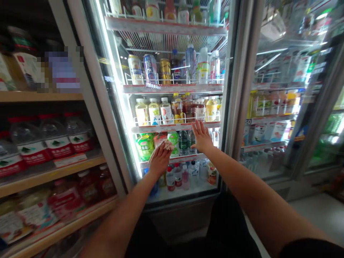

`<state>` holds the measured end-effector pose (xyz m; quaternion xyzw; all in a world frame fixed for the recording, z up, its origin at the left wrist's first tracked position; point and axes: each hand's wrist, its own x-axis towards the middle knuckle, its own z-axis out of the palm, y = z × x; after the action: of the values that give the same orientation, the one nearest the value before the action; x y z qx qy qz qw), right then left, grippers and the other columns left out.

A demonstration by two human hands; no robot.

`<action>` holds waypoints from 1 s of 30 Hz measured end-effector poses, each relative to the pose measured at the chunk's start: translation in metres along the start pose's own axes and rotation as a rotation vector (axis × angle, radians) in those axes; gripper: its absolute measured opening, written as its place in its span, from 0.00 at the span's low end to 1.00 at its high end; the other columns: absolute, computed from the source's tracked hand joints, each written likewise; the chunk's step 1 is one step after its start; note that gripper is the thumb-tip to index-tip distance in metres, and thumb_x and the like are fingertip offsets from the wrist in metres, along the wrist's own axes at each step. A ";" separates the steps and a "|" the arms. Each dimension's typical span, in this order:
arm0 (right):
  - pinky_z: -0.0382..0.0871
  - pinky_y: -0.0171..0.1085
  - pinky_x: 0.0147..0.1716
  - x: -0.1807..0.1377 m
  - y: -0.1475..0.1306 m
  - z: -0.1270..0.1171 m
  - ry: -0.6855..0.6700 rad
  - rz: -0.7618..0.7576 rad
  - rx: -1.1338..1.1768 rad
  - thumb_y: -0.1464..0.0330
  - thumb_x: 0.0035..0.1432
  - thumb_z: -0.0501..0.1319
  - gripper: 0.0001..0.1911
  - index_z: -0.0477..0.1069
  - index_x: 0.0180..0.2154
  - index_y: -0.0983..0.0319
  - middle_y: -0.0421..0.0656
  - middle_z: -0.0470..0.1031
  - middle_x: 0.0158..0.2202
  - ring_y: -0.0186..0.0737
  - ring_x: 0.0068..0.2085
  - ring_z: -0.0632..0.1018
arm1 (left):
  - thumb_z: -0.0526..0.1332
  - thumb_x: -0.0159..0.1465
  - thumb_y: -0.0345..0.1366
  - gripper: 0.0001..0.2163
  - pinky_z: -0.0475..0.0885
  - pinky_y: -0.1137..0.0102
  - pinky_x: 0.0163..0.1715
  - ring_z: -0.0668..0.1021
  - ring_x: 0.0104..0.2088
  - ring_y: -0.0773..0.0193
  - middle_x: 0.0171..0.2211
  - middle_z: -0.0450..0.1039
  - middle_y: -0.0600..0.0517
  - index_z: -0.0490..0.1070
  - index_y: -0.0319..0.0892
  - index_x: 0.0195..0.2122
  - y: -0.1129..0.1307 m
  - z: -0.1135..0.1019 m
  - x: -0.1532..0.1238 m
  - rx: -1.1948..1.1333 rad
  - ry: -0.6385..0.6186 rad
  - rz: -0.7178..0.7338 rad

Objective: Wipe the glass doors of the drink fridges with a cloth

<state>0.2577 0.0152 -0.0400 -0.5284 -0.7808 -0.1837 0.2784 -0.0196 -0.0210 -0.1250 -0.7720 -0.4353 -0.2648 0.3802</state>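
Note:
In the head view, a lit drinks fridge with a glass door (172, 196) stands in front of me. My left hand (159, 159) presses a crumpled pale cloth (168, 144) against the glass, low and left of the middle. Most of the cloth lies hidden under the fingers. To the right and a little higher, my right hand (202, 138) holds nothing; its fingers are spread and it seems to rest flat on the same pane. Behind the glass, near the hands, are a green-labelled bottle (145, 146) and dark green bottles (183, 141).
Wooden shelves (53, 175) with large red-labelled water bottles (32, 143) run along the left. A metal door frame (243, 71) separates this fridge from another glass-fronted fridge (271, 139) on the right. Cans (150, 68) and several bottles fill the fridge's inner shelves.

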 end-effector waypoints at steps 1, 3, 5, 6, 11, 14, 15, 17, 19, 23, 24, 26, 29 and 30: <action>0.40 0.64 0.74 0.000 0.000 -0.001 0.001 0.002 0.000 0.64 0.49 0.80 0.79 0.16 0.75 0.53 0.48 0.21 0.78 0.54 0.78 0.32 | 0.57 0.67 0.28 0.26 0.58 0.47 0.73 0.56 0.74 0.44 0.69 0.64 0.39 0.69 0.38 0.67 -0.005 -0.007 0.017 0.002 0.025 -0.011; 0.39 0.64 0.75 -0.001 -0.002 -0.002 0.005 0.007 -0.003 0.65 0.48 0.80 0.79 0.18 0.75 0.54 0.48 0.23 0.79 0.54 0.78 0.32 | 0.56 0.69 0.29 0.27 0.52 0.48 0.75 0.48 0.76 0.45 0.72 0.59 0.38 0.64 0.36 0.70 -0.017 -0.023 0.054 0.009 0.114 -0.075; 0.39 0.63 0.75 -0.002 -0.004 -0.004 0.008 0.013 -0.003 0.66 0.47 0.81 0.79 0.19 0.75 0.54 0.48 0.23 0.79 0.54 0.78 0.32 | 0.55 0.71 0.31 0.27 0.48 0.48 0.76 0.44 0.77 0.46 0.74 0.54 0.37 0.60 0.34 0.72 -0.023 -0.034 0.082 -0.007 0.172 -0.124; 0.39 0.63 0.75 -0.002 -0.005 -0.005 0.008 0.014 -0.002 0.66 0.47 0.81 0.79 0.19 0.76 0.55 0.48 0.23 0.79 0.54 0.78 0.31 | 0.54 0.72 0.31 0.27 0.48 0.48 0.76 0.43 0.77 0.46 0.74 0.54 0.37 0.60 0.34 0.72 -0.022 -0.036 0.087 -0.012 0.184 -0.139; 0.42 0.63 0.75 -0.002 -0.002 -0.009 -0.024 0.001 0.007 0.67 0.47 0.80 0.77 0.23 0.76 0.56 0.49 0.23 0.79 0.55 0.78 0.32 | 0.55 0.68 0.29 0.26 0.52 0.46 0.75 0.49 0.76 0.46 0.71 0.61 0.39 0.66 0.38 0.69 0.010 -0.005 0.040 -0.063 0.059 0.008; 0.46 0.60 0.75 -0.002 0.009 -0.014 -0.050 -0.077 -0.014 0.72 0.44 0.80 0.75 0.29 0.77 0.58 0.49 0.24 0.79 0.55 0.78 0.33 | 0.52 0.70 0.30 0.23 0.55 0.52 0.75 0.58 0.74 0.52 0.67 0.69 0.45 0.71 0.43 0.65 0.017 0.009 0.023 -0.076 0.028 0.065; 0.47 0.58 0.75 -0.002 0.014 -0.015 -0.049 -0.108 -0.026 0.75 0.44 0.79 0.73 0.31 0.77 0.58 0.49 0.26 0.79 0.55 0.78 0.34 | 0.52 0.72 0.31 0.22 0.54 0.53 0.75 0.58 0.74 0.53 0.66 0.70 0.45 0.71 0.44 0.65 0.015 0.007 0.028 -0.077 0.033 0.064; 0.47 0.56 0.76 -0.004 0.024 -0.017 -0.029 -0.162 -0.045 0.81 0.46 0.75 0.69 0.35 0.77 0.59 0.47 0.28 0.79 0.52 0.78 0.35 | 0.52 0.73 0.34 0.23 0.51 0.51 0.76 0.53 0.75 0.52 0.69 0.65 0.43 0.67 0.41 0.68 0.006 -0.003 0.051 -0.077 0.056 0.043; 0.47 0.53 0.76 -0.007 0.033 -0.015 -0.003 -0.205 -0.044 0.83 0.49 0.71 0.65 0.36 0.77 0.59 0.46 0.31 0.79 0.49 0.78 0.36 | 0.53 0.74 0.35 0.25 0.49 0.48 0.76 0.47 0.76 0.49 0.73 0.58 0.40 0.62 0.38 0.72 -0.003 -0.018 0.079 -0.059 0.100 -0.017; 0.48 0.54 0.76 -0.021 0.050 0.001 0.030 -0.181 -0.013 0.76 0.57 0.71 0.61 0.33 0.77 0.59 0.48 0.37 0.79 0.48 0.78 0.42 | 0.56 0.73 0.34 0.26 0.48 0.48 0.76 0.45 0.77 0.46 0.74 0.54 0.40 0.61 0.38 0.72 0.000 -0.029 0.095 0.011 0.135 -0.101; 0.48 0.56 0.76 -0.025 0.053 0.005 0.045 -0.135 -0.007 0.72 0.59 0.71 0.60 0.32 0.77 0.60 0.50 0.38 0.79 0.50 0.78 0.44 | 0.56 0.72 0.33 0.26 0.49 0.47 0.76 0.47 0.76 0.45 0.74 0.56 0.40 0.62 0.38 0.71 0.007 -0.024 0.089 0.021 0.108 -0.067; 0.47 0.60 0.75 -0.031 0.058 0.015 0.074 -0.047 0.002 0.66 0.63 0.70 0.59 0.29 0.77 0.59 0.52 0.38 0.79 0.53 0.78 0.45 | 0.57 0.70 0.30 0.25 0.51 0.47 0.75 0.53 0.76 0.45 0.71 0.62 0.40 0.66 0.39 0.69 0.022 -0.010 0.072 0.028 0.036 0.056; 0.47 0.63 0.74 -0.034 0.064 0.022 0.062 -0.007 0.005 0.61 0.66 0.68 0.58 0.26 0.77 0.58 0.52 0.35 0.79 0.55 0.78 0.43 | 0.56 0.70 0.29 0.23 0.56 0.52 0.74 0.60 0.74 0.50 0.67 0.69 0.44 0.70 0.42 0.67 0.037 0.008 0.060 0.012 -0.026 0.230; 0.47 0.63 0.74 -0.034 0.065 0.023 0.049 -0.011 0.006 0.60 0.66 0.67 0.58 0.26 0.77 0.57 0.52 0.34 0.79 0.55 0.78 0.42 | 0.56 0.70 0.28 0.23 0.57 0.54 0.74 0.60 0.73 0.52 0.66 0.70 0.45 0.70 0.42 0.67 0.037 0.009 0.064 0.006 -0.023 0.256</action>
<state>0.3220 0.0288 -0.0797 -0.5187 -0.7770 -0.1959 0.2982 0.0442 0.0045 -0.0960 -0.8232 -0.3382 -0.2039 0.4080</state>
